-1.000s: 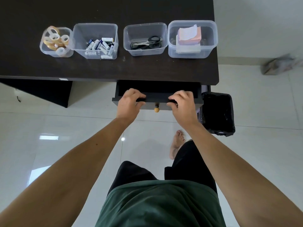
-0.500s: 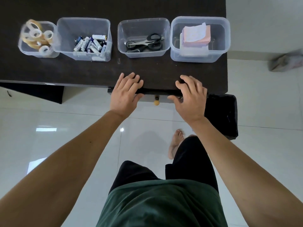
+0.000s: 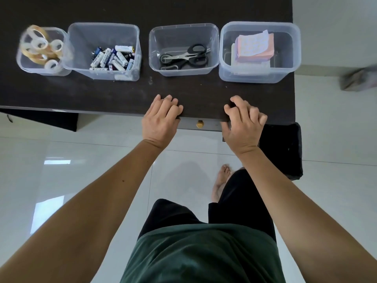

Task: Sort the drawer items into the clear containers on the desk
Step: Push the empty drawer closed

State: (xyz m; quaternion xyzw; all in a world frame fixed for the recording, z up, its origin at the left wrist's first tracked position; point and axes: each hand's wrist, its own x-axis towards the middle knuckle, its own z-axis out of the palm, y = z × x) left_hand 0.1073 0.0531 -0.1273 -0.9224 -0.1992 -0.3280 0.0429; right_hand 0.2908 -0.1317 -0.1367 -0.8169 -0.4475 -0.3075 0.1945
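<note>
1. a view from above looks down on a dark desk (image 3: 122, 94) with four clear containers in a row along its far side.
2. from left to right they hold tape rolls (image 3: 39, 48), batteries (image 3: 113, 58), scissors (image 3: 184, 57) and paper notes (image 3: 254, 46).
3. the drawer (image 3: 201, 124) sits under the desk's near edge, pushed in so only its front and a small brass knob (image 3: 200, 123) show; nothing of its inside is visible.
4. the left hand (image 3: 160, 121) lies flat, fingers loosely together over the desk edge, gripping nothing.
5. the right hand (image 3: 242, 125) is at the drawer's right end, fingers curled and slightly apart, holding nothing.
6. judging by the filled containers and the shut drawer, the sorting looks finished and this is the closing step.
7. the next move probably calls for only lifting both hands clear, or pulling the knob to check that the drawer is empty.
8. a black bin (image 3: 282, 150) stands on the floor just to the right.
</note>
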